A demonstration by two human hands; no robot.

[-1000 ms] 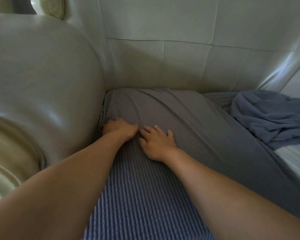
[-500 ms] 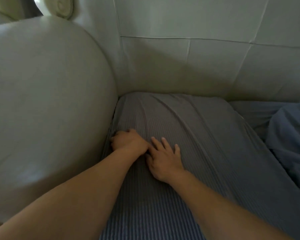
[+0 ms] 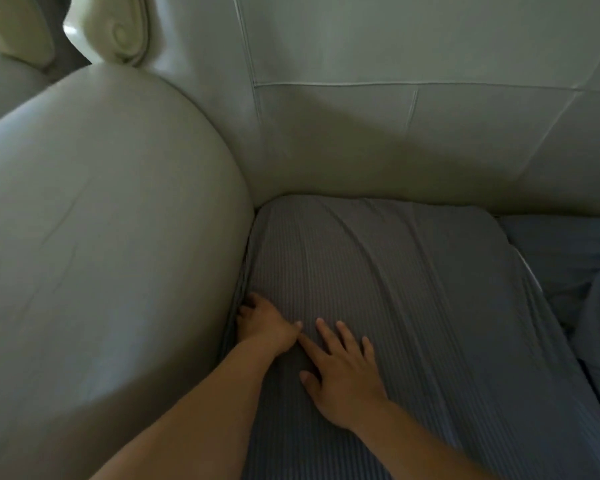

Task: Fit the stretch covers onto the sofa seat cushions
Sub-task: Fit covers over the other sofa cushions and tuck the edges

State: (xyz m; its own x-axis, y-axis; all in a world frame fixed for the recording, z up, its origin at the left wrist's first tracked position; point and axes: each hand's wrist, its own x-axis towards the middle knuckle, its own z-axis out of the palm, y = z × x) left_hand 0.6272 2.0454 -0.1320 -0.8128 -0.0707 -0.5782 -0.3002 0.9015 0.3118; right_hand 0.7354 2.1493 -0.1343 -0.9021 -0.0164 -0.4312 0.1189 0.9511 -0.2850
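A person leans over a cream leather sofa, both bare forearms reaching in from 6 o'clock onto a seat cushion already wrapped in a ribbed grey-blue stretch cover, which fills the centre and lower right of the scene. The left hand sits at the cushion's 9 o'clock edge, its fingers dipping into the seam where the cover meets the padded armrest; whether they pinch fabric there cannot be told. The right hand lies flat on the cover just beside it, fingers spread and straight, pressing the cloth, forefinger tip touching the left hand. Long diagonal creases run across the cover toward 12 o'clock, where the cushion butts against the stitched backrest. At 3 o'clock, just past the cushion's far edge, more blue fabric lies on the neighbouring seat.
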